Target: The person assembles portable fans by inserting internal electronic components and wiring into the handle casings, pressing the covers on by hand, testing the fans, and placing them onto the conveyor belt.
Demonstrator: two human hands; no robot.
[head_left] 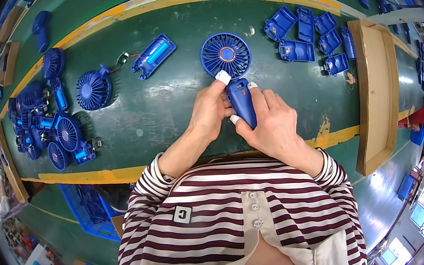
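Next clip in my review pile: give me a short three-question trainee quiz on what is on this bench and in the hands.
1. True or false: both hands grip the handle of the blue handheld fan.
2. Multiple choice: the heap of blue handle shells lies A) to the person's left, B) to the person's right, C) inside the wooden tray.
3. Fill in: the opened fan on the belt has its battery half joined by thin ___.

Key
1. True: left hand and right hand close on the handle, with taped fingertips.
2. B.
3. Wires.
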